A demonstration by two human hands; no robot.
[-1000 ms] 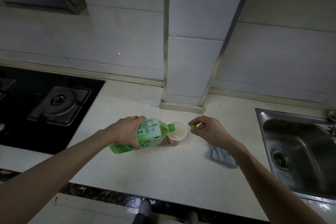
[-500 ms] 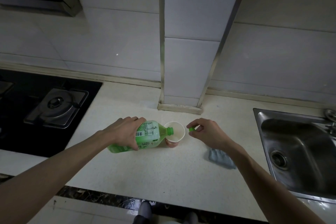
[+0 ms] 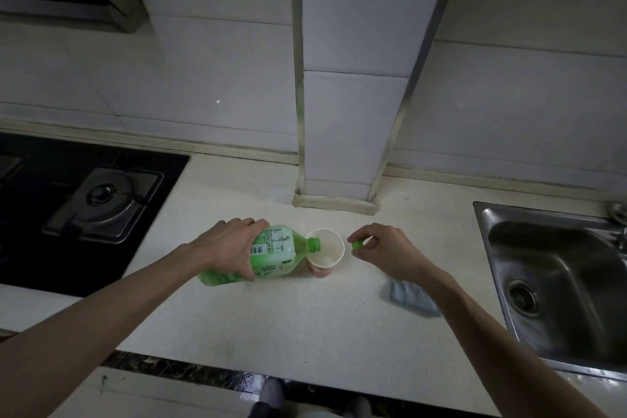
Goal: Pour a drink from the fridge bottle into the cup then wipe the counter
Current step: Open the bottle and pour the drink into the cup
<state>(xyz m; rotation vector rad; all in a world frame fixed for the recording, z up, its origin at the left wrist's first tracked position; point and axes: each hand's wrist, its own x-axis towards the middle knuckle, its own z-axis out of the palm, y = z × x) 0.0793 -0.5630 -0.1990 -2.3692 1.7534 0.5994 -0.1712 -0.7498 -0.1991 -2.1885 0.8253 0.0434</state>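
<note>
as left hand tilts bottle (over cup) | right hand pinches cap

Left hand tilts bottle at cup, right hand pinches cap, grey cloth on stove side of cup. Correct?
One error: the head view shows the grey cloth on the sink side of the cup, by the right forearm. Left hand tilting the bottle and right hand pinching the cap are right.

The bottle carries Chinese print, unreadable.
</note>
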